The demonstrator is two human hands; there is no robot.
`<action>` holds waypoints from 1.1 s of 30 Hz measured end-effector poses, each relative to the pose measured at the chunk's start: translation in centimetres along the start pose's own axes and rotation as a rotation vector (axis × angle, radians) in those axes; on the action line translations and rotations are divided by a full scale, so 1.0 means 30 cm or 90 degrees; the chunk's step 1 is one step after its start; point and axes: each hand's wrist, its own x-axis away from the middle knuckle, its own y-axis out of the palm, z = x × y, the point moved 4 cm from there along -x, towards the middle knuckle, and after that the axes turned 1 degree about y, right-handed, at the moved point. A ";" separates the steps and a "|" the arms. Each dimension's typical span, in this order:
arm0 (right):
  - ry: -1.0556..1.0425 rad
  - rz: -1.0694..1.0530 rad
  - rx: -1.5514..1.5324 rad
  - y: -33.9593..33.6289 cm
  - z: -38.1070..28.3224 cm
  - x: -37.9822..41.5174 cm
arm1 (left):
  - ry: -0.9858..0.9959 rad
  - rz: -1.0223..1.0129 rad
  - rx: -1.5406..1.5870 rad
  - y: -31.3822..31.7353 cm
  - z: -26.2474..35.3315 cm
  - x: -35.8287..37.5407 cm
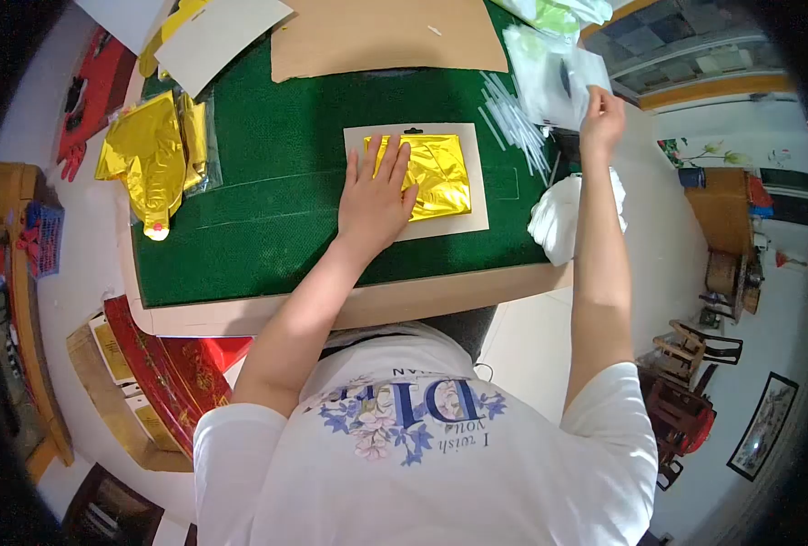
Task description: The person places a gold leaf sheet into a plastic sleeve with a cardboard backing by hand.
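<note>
A folded gold foil piece (445, 173) lies on a beige card (478, 196) with a dark hanger slot at its top edge, on the green table covering (276, 155). My left hand (376, 196) rests flat on the left part of the foil, fingers spread. At the upper right, my right hand (603, 120) pinches the edge of a clear plastic bag (549, 86). Thin white straws (513, 123) lie between the card and that bag.
More gold foil pieces (149, 150) lie at the table's left. A white card (222, 41) and brown cardboard (386, 36) are at the far side. White cloth or plastic (557, 218) sits bunched at the right edge, under my right forearm.
</note>
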 end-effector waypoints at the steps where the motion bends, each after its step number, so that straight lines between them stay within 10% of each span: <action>1: -0.001 -0.001 -0.001 -0.029 -0.075 -0.004 | -0.002 0.000 0.000 -0.001 -0.001 0.000; 13: -0.328 -0.255 -0.112 0.252 -0.568 0.319 | 0.005 -0.004 0.005 -0.007 0.000 0.000; 26: 0.377 -0.445 -0.166 0.084 -0.331 0.537 | 0.007 0.017 0.026 -0.004 -0.001 -0.001; 33: 0.438 -0.558 -0.258 0.059 -0.374 0.513 | 0.003 0.028 0.038 -0.005 -0.003 -0.001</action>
